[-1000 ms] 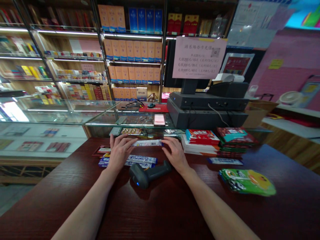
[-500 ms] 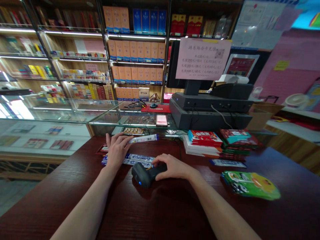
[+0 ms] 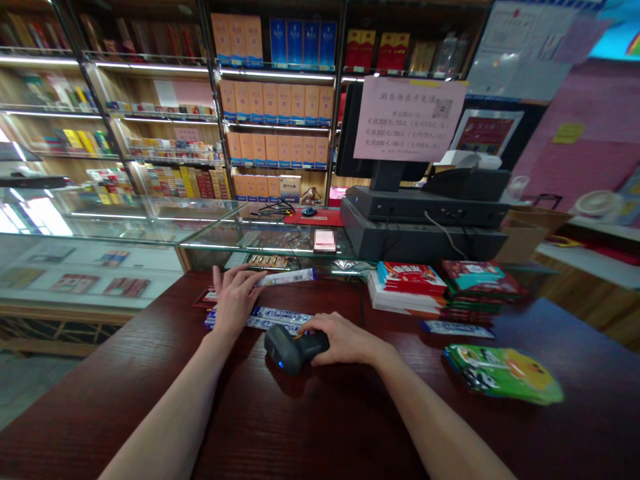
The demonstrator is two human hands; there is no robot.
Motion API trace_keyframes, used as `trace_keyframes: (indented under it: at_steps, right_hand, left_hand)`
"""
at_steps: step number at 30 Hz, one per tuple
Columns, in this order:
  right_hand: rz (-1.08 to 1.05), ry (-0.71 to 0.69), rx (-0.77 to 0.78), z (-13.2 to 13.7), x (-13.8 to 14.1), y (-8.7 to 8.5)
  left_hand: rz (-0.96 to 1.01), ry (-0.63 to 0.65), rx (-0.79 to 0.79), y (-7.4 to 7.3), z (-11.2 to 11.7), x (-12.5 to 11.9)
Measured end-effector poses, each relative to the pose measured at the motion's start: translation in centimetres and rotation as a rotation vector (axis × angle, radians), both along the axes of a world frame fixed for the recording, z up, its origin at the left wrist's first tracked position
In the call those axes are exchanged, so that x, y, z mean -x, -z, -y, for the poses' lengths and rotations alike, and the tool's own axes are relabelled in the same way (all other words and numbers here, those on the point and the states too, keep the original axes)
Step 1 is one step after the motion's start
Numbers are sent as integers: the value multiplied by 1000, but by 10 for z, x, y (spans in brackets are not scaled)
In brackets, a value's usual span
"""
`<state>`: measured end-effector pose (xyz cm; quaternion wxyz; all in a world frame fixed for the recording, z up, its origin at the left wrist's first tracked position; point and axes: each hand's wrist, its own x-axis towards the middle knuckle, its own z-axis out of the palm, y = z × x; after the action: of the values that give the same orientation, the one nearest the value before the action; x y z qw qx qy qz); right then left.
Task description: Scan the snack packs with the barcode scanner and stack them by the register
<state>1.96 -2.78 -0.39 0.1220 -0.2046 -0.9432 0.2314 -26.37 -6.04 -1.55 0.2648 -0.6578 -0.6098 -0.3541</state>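
One scanner [image 3: 283, 348] is gripped by the right hand [image 3: 345, 340], fingers curled over it; the left hand [image 3: 235, 300] is spread on the bench [image 3: 100, 380] beside blue packets [image 3: 260, 319].

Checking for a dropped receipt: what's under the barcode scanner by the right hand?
The barcode scanner rests on the dark red wooden counter, its grip under the right hand. Only wood shows around its base; the surface directly beneath is covered. Blue-and-white packets lie just behind it.

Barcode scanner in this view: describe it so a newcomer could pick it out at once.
On the dark red counter, a dark grey handheld barcode scanner sits under the right hand. It alone is pistol-shaped, with a small blue light on its head.
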Motion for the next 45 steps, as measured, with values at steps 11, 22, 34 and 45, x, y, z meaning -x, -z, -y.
trace_keyframes:
  at_steps: [11, 22, 34, 45]
  right_hand:
    - [-354, 212, 279, -15, -14, -7]
    - [-388, 309, 334, -25, -19, 1]
    - [-314, 154, 289, -16, -12, 3]
    - [-65, 3, 14, 1, 6, 6]
  left_hand:
    - [44, -53, -39, -1, 3, 2]
    - [69, -60, -59, -1, 2, 3]
    - [45, -65, -44, -1, 3, 3]
    - [39, -29, -28, -2, 3, 0]
